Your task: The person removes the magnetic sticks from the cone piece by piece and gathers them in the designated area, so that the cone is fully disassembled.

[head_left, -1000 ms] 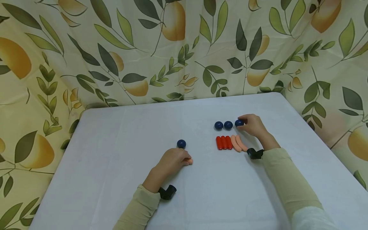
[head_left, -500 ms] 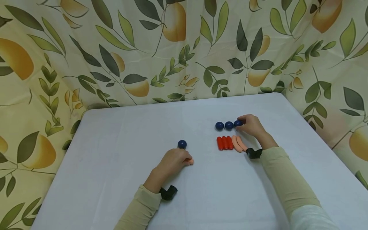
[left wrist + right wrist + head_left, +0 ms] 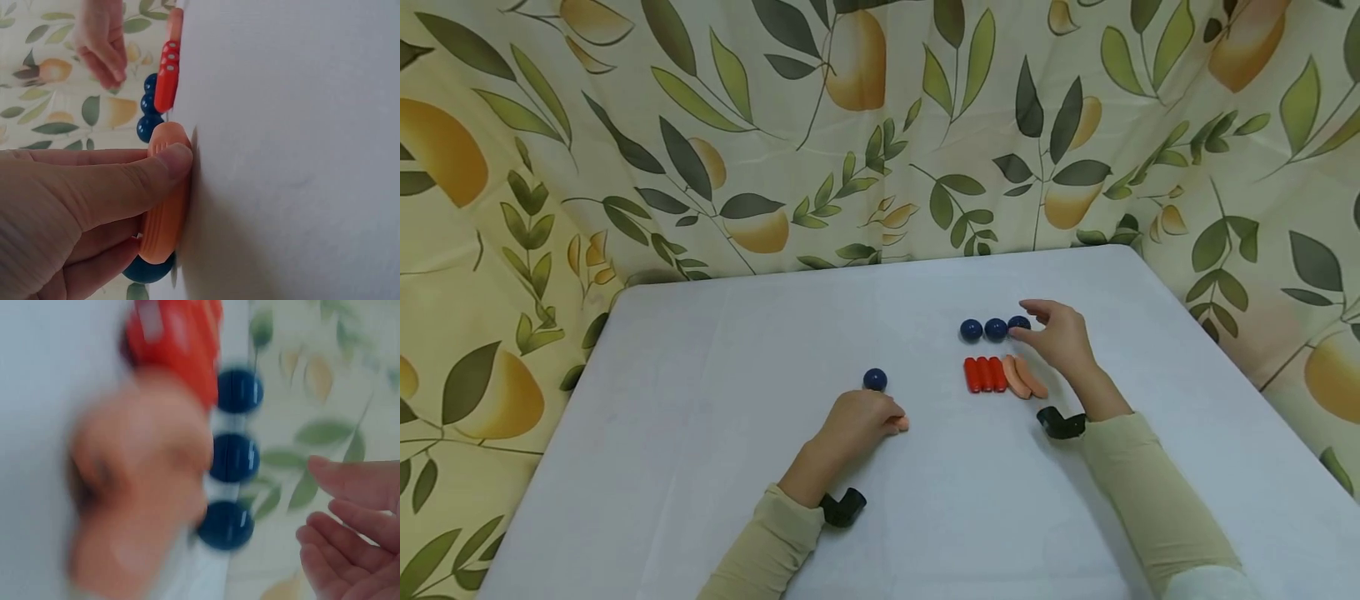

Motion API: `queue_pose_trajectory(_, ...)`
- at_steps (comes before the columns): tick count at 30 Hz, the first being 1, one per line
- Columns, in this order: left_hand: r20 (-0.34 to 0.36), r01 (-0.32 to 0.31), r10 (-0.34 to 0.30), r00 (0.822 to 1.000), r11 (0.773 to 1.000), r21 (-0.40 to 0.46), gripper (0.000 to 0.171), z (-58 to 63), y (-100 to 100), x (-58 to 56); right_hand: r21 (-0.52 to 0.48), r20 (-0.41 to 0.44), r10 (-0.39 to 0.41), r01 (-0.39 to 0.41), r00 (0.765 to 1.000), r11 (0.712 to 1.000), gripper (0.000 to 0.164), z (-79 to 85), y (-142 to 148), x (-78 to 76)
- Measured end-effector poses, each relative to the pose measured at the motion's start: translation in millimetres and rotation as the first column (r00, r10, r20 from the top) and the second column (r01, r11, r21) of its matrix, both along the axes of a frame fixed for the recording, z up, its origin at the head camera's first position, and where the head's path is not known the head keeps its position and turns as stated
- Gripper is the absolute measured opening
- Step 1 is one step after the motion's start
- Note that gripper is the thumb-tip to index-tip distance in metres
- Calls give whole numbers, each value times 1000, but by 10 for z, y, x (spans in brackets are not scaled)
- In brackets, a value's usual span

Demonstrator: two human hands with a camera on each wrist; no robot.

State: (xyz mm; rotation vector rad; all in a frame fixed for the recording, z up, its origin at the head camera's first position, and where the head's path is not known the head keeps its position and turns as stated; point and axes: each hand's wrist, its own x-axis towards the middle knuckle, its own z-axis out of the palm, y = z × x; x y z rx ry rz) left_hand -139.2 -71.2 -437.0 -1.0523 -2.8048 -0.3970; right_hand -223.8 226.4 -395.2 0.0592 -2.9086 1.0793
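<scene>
In the head view my left hand (image 3: pixel 856 425) is low over the middle of the table. Its thumb and fingers pinch a ridged, peach-coloured toy sausage (image 3: pixel 164 228), shown close up in the left wrist view. Just beyond that hand lies a single blue ball (image 3: pixel 875 380). My right hand (image 3: pixel 1063 340) is at the right end of a row of three blue balls (image 3: pixel 996 330), thumb and fingers spread apart and holding nothing. The end ball (image 3: pixel 226 525) sits in line with the other two in the right wrist view.
Three red sausage-shaped pieces (image 3: pixel 985 375) lie side by side in front of the ball row. Two curved peach sausages (image 3: pixel 1026 377) lie against their right side. A white cloth covers the table (image 3: pixel 737 375), and a leaf-patterned curtain (image 3: pixel 820 167) hangs behind it.
My right hand has brought the third blue ball left to the end of the row and let go, its fingers spreading and lifting off. The left hand keeps its pinch, almost still.
</scene>
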Motion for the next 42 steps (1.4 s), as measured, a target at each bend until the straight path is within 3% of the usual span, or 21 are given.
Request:
queue_pose_trajectory(6, -19, -31, 31, 999, 1000, 5, 12, 4, 50, 22, -90, 49, 85, -80, 995, 993, 46, -16, -273, 231)
queue_pose_trajectory(11, 49, -30, 26, 998, 996, 87, 14, 24, 13, 0, -21, -35, 234, -235, 972, 972, 39, -82, -515, 352)
queue_pose_trajectory(14, 103, -73, 51, 993, 973, 218, 23, 66, -42, -34, 2, -68, 351, -352, 934, 936, 36, -132, -688, 442)
queue_pose_trajectory(17, 149, -154, 108, 983, 926, 343, 33, 117, -86, -75, -19, -28, 441, -441, 897, 897, 36, -177, -849, 516)
queue_pose_trajectory(21, 259, -276, 184, 948, 879, 389, 51, 103, -120, -136, -17, 32, 511, -510, 859, 860, 38, -221, -1018, 581)
queue_pose_trajectory(24, 375, -351, 206, 904, 858, 374, 63, 25, -154, -169, -12, 55, 534, -534, 844, 845, 39, -249, -1101, 624)
queue_pose_trajectory(26, 436, -376, 194, 879, 844, 383, 66, -34, -181, -184, -18, 55, 546, -546, 836, 838, 38, -269, -1138, 647)
queue_pose_trajectory(29, 491, -385, 153, 858, 824, 416, 66, -108, -215, -204, -29, 34, 563, -562, 826, 827, 36, -294, -1176, 676)
queue_pose_trajectory(35, 495, -356, 81, 865, 794, 493, 55, -189, -245, -241, -32, 19, 585, -584, 811, 811, 35, -319, -1249, 698)
queue_pose_trajectory(42, 461, -329, 53, 886, 774, 542, 40, -223, -266, -245, -34, 34, 573, -572, 819, 820, 22, -347, -1314, 696)
